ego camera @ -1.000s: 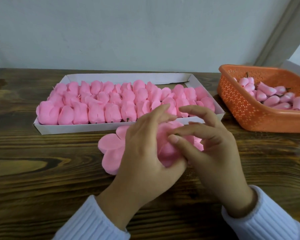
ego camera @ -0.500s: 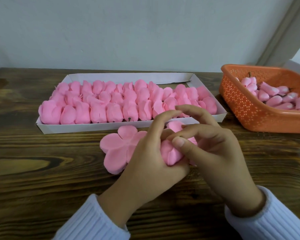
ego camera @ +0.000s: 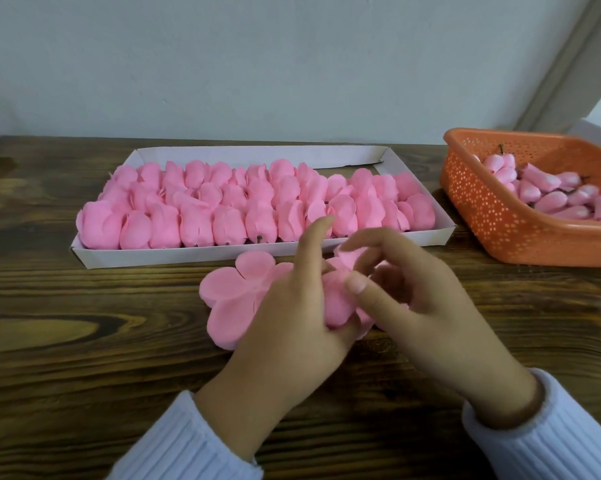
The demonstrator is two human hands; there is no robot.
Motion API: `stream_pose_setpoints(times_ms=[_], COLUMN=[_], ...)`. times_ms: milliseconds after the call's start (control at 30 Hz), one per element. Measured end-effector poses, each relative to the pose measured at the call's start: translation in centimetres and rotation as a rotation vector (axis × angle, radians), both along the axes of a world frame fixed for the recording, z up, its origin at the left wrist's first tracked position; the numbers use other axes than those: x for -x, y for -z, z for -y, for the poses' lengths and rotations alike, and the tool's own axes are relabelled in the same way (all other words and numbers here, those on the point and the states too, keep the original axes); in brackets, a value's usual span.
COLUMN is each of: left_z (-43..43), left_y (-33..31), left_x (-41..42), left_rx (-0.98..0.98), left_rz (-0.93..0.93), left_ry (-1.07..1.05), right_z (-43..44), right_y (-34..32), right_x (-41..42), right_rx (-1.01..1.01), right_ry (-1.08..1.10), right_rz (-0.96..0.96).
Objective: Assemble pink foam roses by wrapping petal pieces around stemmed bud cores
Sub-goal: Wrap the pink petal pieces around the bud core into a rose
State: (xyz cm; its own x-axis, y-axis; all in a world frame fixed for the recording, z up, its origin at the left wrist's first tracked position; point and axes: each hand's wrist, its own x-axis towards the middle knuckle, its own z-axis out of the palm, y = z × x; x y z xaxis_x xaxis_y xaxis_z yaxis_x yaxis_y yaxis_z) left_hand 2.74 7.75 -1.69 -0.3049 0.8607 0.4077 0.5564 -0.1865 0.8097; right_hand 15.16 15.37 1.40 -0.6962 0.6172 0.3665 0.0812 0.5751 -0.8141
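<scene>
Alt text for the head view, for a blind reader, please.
A left hand and a right hand pinch a bunched pink foam rose piece over flat pink foam petal cut-outs on a dark wooden table. Behind sit a white cardboard tray packed with pink foam roses and an orange perforated plastic basket of pink buds.

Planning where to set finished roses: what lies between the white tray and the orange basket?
Only a narrow strip of bare wooden table, per the head view.

Open tabletop (ego camera: 84,358) stretches left and near. The packed white tray (ego camera: 174,257) walls off the back, and the orange basket (ego camera: 493,216) blocks the right.
</scene>
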Motion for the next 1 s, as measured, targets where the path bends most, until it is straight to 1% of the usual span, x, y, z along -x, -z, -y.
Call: stream_pose_setpoints(times_ms=[100,133,200,267,333,367,400,433,500,567,600,700,767,833,900,1000], left_z=[-0.1,-0.1,-0.1,-0.1,-0.1,-0.1,0.0,0.0,0.1,0.0,-0.1,0.0,0.0,0.0,0.0,0.2], left_y=[0.4,0.4,0.3,0.2,-0.4,-0.7,-0.9,-1.2,-1.5,-1.5,-1.5,-1.5,-1.3,-1.4,-1.3,-1.5], left_x=[0.1,0.2,0.3,0.5,0.8,0.8,0.8,0.6,0.1,-0.3,-0.4,0.0,0.2,0.1,-0.1,-0.2], left_rx=[0.050,0.060,0.043,0.011,0.014,0.023,0.039,0.046,0.044,0.010,0.001,-0.026,-0.065,-0.093,-0.115,-0.118], left_rz=[-0.041,-0.040,0.025,0.185,0.449,0.565,0.650,0.696,0.722,0.757,0.793,0.865,0.853,0.839,0.802,0.739], left_ry=[0.026,0.014,-0.002,0.002,0.113,0.211,0.311,0.390,0.429,0.430,0.421,0.402,0.408,0.396,0.378,0.350], right_z=[0.0,-0.1,-0.5,-0.9,-0.8,-0.6,-0.4,-0.1,0.5,1.0,1.2,1.6,1.7,1.7,1.6,1.7], right_y=[0.2,0.3,0.4,0.4,0.4,0.4,0.5,0.6,0.8,1.0,1.1,0.9,0.9,0.8,0.8,0.8], right_x=[0.1,0.1,-0.1,-0.3,-0.3,-0.3,-0.1,0.1,0.6,0.9,1.0,1.2,1.3,1.5,1.5,1.5], right_rx=[-0.100,-0.079,0.074,0.233,0.403,0.443,0.441,0.422,0.411,0.457,0.520,0.800,0.944,1.043,1.097,1.109], right_ry=[-0.030,-0.031,-0.031,-0.028,-0.060,-0.080,-0.089,-0.092,-0.125,-0.199,-0.242,-0.379,-0.403,-0.401,-0.397,-0.364], right_rz=[0.089,0.082,0.004,-0.144,-0.320,-0.374,-0.398,-0.402,-0.395,-0.376,-0.371,-0.400,-0.422,-0.432,-0.420,-0.324])
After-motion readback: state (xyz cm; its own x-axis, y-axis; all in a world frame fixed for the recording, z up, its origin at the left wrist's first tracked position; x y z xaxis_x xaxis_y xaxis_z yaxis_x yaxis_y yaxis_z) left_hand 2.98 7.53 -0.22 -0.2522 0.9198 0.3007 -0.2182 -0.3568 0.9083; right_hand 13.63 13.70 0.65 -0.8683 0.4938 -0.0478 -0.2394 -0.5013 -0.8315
